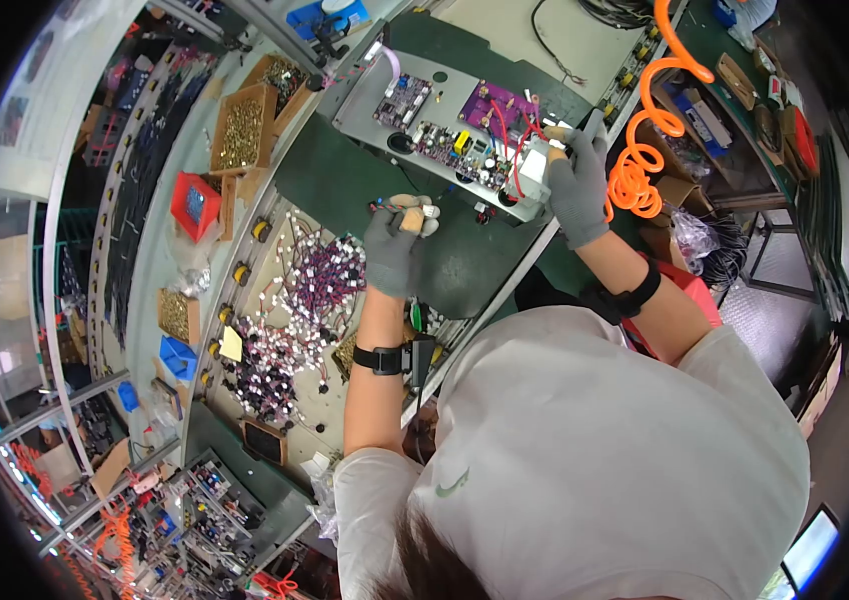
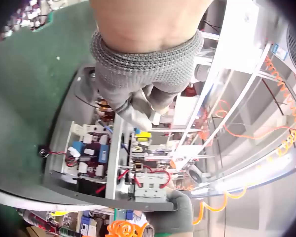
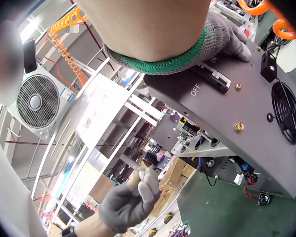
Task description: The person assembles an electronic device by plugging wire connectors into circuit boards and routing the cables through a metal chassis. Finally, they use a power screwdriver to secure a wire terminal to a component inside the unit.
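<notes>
A grey metal chassis (image 1: 360, 112) with circuit boards lies on the green bench. My left hand (image 1: 395, 250), in a grey glove, is below its long side, fingers curled and pinching a small wire piece (image 1: 377, 206); a white connector (image 2: 156, 117) shows by the fingertips in the left wrist view. My right hand (image 1: 582, 190) grips the chassis's right end beside a white block (image 1: 533, 172). In the right wrist view, fingers of my right hand (image 3: 227, 42) lie on the dark end panel (image 3: 212, 106), near the switch (image 3: 214, 79); the thumb is hidden there.
Many loose cables with white connectors (image 1: 320, 275) lie left of my left hand. Bins of small parts (image 1: 242, 130) and a red bin (image 1: 195, 205) stand farther left. An orange coiled hose (image 1: 635, 180) hangs right of my right hand.
</notes>
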Motion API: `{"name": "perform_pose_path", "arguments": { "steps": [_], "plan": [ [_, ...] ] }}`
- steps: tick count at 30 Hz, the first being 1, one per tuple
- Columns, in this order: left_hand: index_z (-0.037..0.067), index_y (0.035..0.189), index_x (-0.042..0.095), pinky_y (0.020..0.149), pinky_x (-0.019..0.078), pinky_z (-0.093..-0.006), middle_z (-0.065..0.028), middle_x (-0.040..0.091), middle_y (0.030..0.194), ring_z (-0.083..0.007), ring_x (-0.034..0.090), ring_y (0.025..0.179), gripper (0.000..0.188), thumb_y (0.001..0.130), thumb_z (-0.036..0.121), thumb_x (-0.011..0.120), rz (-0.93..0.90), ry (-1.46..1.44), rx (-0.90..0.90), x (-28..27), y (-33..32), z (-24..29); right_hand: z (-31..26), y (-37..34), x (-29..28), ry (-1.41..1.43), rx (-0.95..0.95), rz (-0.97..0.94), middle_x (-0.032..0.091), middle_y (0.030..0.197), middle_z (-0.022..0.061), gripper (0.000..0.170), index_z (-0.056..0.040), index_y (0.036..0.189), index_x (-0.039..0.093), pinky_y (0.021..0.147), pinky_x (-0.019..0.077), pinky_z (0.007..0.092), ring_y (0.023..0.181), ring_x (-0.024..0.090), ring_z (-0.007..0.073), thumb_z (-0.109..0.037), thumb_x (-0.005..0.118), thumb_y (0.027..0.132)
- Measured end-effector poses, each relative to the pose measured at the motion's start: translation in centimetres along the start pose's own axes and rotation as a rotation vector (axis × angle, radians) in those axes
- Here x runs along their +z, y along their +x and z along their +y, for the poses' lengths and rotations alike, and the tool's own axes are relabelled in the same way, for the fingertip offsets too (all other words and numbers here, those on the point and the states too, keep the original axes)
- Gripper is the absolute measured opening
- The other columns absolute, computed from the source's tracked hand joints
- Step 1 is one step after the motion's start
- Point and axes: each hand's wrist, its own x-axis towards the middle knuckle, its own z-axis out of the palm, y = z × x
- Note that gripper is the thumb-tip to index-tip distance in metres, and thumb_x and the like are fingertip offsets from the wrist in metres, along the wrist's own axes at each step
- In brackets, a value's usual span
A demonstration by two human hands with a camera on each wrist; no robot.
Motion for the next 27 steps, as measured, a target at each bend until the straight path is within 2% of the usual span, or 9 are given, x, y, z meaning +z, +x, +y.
{"name": "perform_pose_path", "arguments": {
  "steps": [3, 5, 6, 8, 10, 13, 17, 22, 27],
  "plan": [
    [-0.001, 0.101, 0.056, 0.072, 0.0532, -0.0246, -0.0108, 0.063, 0.098, -0.0163, 0.063, 0.085, 0.018, 0.085, 0.003, 0.061, -0.002, 0.385, 0.210, 1.4, 3.9, 1.9, -0.1, 0.1, -0.4, 0.072, 0.148, -0.080, 0.031, 0.133, 0.0335, 0.023, -0.0111, 0.103, 0.062, 0.090, 0.0392, 0.0342, 0.114, 0.045, 0.0375, -0.011, 0.055, 0.081],
    [-0.002, 0.097, 0.059, 0.069, 0.0527, -0.0257, -0.0092, 0.064, 0.093, -0.0140, 0.062, 0.081, 0.017, 0.082, 0.003, 0.063, 0.073, 0.740, 0.441, 1.5, 7.9, 2.6, 1.1, 0.0, 0.4, -0.056, -0.124, 0.066, 0.041, 0.122, 0.0291, 0.023, -0.0109, 0.103, 0.062, 0.085, 0.0395, 0.0373, 0.093, 0.049, 0.0315, -0.011, 0.055, 0.082],
    [0.001, 0.097, 0.060, 0.069, 0.0509, -0.0286, -0.0098, 0.064, 0.088, -0.0165, 0.063, 0.079, 0.018, 0.081, 0.009, 0.064, 0.133, 0.861, 0.519, 2.5, 9.1, 3.7, 0.5, -0.2, 0.3, -0.040, -0.092, 0.070, 0.045, 0.109, 0.0232, 0.022, -0.0108, 0.103, 0.062, 0.081, 0.0384, 0.0390, 0.084, 0.046, 0.0295, -0.010, 0.055, 0.082],
    [0.004, 0.096, 0.062, 0.069, 0.0490, -0.0314, -0.0104, 0.065, 0.084, -0.0190, 0.064, 0.077, 0.020, 0.080, 0.014, 0.065, 0.188, 0.988, 0.598, 3.6, 11.7, 5.0, -0.1, -0.1, -0.1, -0.021, -0.078, 0.056, 0.044, 0.104, 0.0216, 0.021, -0.0108, 0.102, 0.062, 0.080, 0.0383, 0.0389, 0.084, 0.046, 0.0302, -0.010, 0.055, 0.083],
    [0.005, 0.097, 0.061, 0.071, 0.0491, -0.0360, -0.0164, 0.065, 0.087, -0.0309, 0.063, 0.080, 0.021, 0.081, 0.018, 0.064, 0.291, 1.417, 0.700, 2.8, 15.0, 5.4, -0.2, -0.3, -0.1, 0.001, -0.013, 0.017, 0.044, 0.100, 0.0194, 0.020, -0.0108, 0.101, 0.062, 0.081, 0.0370, 0.0392, 0.087, 0.045, 0.0317, -0.010, 0.055, 0.083],
    [0.004, 0.097, 0.061, 0.074, 0.0485, -0.0383, -0.0206, 0.063, 0.090, -0.0373, 0.061, 0.083, 0.023, 0.081, 0.020, 0.064, 0.324, 1.279, 0.724, 0.5, 18.9, 4.4, -0.1, -0.2, -0.1, -0.061, -0.096, 0.047, 0.045, 0.098, 0.0185, 0.020, -0.0108, 0.101, 0.062, 0.083, 0.0358, 0.0399, 0.091, 0.044, 0.0324, -0.009, 0.055, 0.082],
    [0.001, 0.095, 0.061, 0.074, 0.0485, -0.0377, -0.0193, 0.064, 0.091, -0.0339, 0.063, 0.086, 0.024, 0.081, 0.019, 0.063, 0.341, 1.286, 0.479, 1.1, 19.8, 3.7, -0.4, -0.2, -0.2, -0.118, -0.098, 0.066, 0.046, 0.097, 0.0187, 0.021, -0.0115, 0.101, 0.062, 0.085, 0.0350, 0.0412, 0.094, 0.043, 0.0347, -0.008, 0.055, 0.082],
    [-0.001, 0.091, 0.062, 0.073, 0.0485, -0.0367, -0.0187, 0.064, 0.090, -0.0316, 0.063, 0.085, 0.027, 0.078, 0.022, 0.067, 0.421, 1.420, 0.462, 1.2, 19.5, 4.1, -0.9, -0.4, -0.3, -0.110, -0.025, 0.040, 0.047, 0.097, 0.0194, 0.023, -0.0125, 0.102, 0.062, 0.084, 0.0356, 0.0409, 0.094, 0.044, 0.0353, -0.007, 0.055, 0.080],
    [0.001, 0.093, 0.065, 0.074, 0.0484, -0.0350, -0.0167, 0.066, 0.089, -0.0288, 0.065, 0.084, 0.025, 0.075, 0.019, 0.068, 0.304, 1.443, 0.470, 0.8, 19.7, 5.0, -0.8, -0.4, -0.1, -0.121, -0.057, 0.069, 0.046, 0.098, 0.0205, 0.022, -0.0113, 0.101, 0.061, 0.085, 0.0363, 0.0418, 0.095, 0.045, 0.0354, -0.007, 0.055, 0.081]
  ]
}}
